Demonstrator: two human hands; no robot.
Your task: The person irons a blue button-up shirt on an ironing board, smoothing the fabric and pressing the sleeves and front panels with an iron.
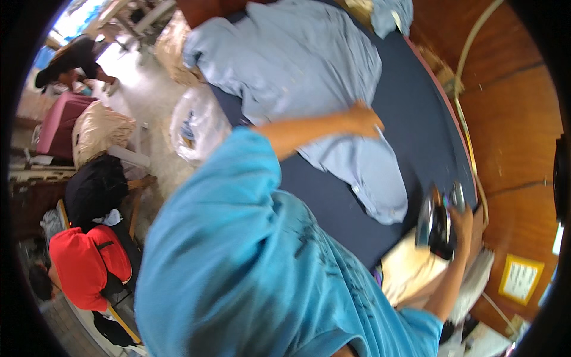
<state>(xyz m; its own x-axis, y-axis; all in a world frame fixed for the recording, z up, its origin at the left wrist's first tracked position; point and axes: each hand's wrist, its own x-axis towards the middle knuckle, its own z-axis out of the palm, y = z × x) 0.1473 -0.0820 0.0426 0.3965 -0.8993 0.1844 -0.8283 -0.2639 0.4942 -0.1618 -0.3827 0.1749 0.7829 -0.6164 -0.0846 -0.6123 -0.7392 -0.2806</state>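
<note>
A light blue-grey shirt [297, 59] lies spread and wrinkled over the dark blue padded ironing table [410, 107]. One sleeve [375, 172] stretches toward the near right, its cuff close to the table's near edge. My left hand [361, 121] is closed on the shirt's cloth at the top of this sleeve, fingers pinched at the fold. In my right hand [461, 226] is a clothes iron [435, 220], gripped by the handle and tilted, to the right of the cuff and apart from it. The iron's shiny metal side faces the sleeve.
A wooden wall [511, 119] with a hanging pale hose [461, 89] borders the table on the right. Beige cloth [410, 268] lies at the near end. A white plastic bag [196, 125] stands on the left floor. Farther left are a person in red [83, 268] and another person [71, 62].
</note>
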